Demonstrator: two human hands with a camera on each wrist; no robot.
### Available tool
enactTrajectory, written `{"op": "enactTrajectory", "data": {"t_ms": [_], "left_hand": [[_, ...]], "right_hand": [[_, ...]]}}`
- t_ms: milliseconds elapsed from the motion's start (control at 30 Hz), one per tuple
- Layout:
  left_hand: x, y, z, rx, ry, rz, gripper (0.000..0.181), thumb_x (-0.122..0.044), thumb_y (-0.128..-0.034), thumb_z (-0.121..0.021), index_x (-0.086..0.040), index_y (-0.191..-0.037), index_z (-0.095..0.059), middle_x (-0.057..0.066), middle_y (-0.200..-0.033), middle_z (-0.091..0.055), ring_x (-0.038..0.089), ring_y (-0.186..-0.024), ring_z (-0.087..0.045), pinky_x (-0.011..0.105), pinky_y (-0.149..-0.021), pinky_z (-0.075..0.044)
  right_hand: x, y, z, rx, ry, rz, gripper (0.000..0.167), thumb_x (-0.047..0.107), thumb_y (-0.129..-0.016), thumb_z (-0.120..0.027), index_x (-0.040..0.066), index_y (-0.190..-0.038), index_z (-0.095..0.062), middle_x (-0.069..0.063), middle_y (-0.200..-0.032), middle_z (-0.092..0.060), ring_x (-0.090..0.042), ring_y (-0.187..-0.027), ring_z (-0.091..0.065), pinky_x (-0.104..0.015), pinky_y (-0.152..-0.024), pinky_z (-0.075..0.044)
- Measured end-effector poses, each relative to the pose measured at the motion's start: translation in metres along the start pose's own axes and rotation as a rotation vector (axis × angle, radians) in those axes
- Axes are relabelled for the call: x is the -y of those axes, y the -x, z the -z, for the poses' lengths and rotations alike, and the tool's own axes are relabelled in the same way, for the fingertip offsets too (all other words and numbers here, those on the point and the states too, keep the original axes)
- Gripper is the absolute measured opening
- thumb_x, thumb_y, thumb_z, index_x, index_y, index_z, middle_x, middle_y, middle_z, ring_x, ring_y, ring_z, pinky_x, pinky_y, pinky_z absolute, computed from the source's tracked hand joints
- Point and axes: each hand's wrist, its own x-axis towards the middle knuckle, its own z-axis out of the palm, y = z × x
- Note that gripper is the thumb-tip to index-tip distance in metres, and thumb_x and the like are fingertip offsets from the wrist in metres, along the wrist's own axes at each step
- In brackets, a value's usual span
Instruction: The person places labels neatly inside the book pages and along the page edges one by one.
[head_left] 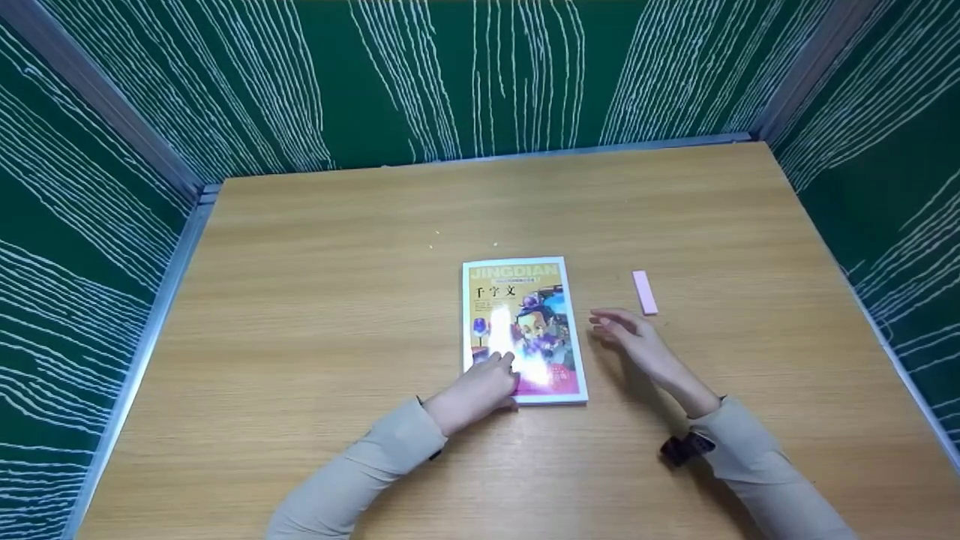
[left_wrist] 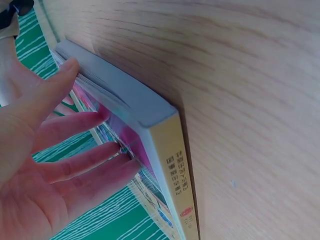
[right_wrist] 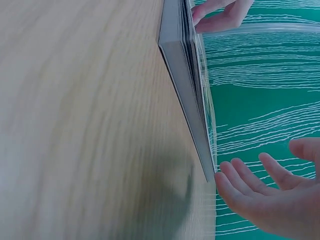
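Locate the book on the desk, near the middle, lying flat with its illustrated front cover up. Note the cover: glossy, reflecting bright white glare, with the heading "JINGDIAN" at its top and a pink band across its foot. The leaves sit between the covers as a thick grey block; along the edges, the uppermost leaves stand slightly parted. The spine is flat, yellowish and printed with dark characters and a small red mark.

Your left hand rests at the book's lower left area. Its fingers are apart and gently bent, with their tips at the cover, and the thumb lies at the lower edge of the leaves, apart from the fingers. Your right hand is just beside the book's right edge, fingers relaxed and thumb apart, holding nothing.

A pink block, slim, straight-sided and rectangular, lies beyond your right hand, near it and well apart from the book. You cannot tell its material.

The desk has a light brown wood-grain surface, with a few tiny pale specks beyond the book. Green walls patterned with wavy white lines enclose its far side and both flanks. Your sleeves are plain beige cloth.
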Motion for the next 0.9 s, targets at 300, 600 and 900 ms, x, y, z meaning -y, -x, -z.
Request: {"op": "enactTrajectory", "data": {"t_ms": [300, 600, 900], "left_hand": [[-0.001, 0.003, 0.001, 0.024, -0.020, 0.007, 0.035, -0.035, -0.0826, -0.058, -0.007, -0.103, -0.065, 0.017, -0.114, -0.055, 0.027, -0.097, -0.056, 0.032, -0.080, -0.049], [-0.005, 0.010, 0.000, -0.046, -0.180, -0.080, 0.015, -0.010, -0.0851, -0.055, -0.003, -0.094, -0.066, 0.007, -0.088, -0.062, 0.013, -0.074, -0.057, 0.017, -0.063, -0.048], [0.004, 0.021, -0.002, -0.164, 0.026, -0.068, 0.017, -0.010, -0.0877, -0.050, 0.000, -0.097, -0.060, 0.006, -0.085, -0.061, 0.013, -0.076, -0.059, 0.013, -0.067, -0.048]], "right_hand": [[0.002, 0.000, 0.000, 0.014, -0.006, -0.008, 0.042, 0.016, -0.093, -0.043, -0.013, -0.124, -0.039, -0.034, -0.121, -0.043, -0.044, -0.108, -0.046, -0.046, -0.092, -0.038], [0.013, 0.004, -0.004, 0.035, -0.002, -0.028, 0.043, 0.016, -0.095, -0.040, -0.013, -0.125, -0.036, -0.033, -0.123, -0.042, -0.043, -0.110, -0.045, -0.046, -0.094, -0.037], [-0.006, -0.004, -0.003, 0.005, -0.151, -0.037, 0.053, 0.030, -0.090, -0.050, -0.009, -0.125, -0.040, -0.027, -0.122, -0.046, -0.024, -0.101, -0.057, -0.032, -0.089, -0.044]]}}
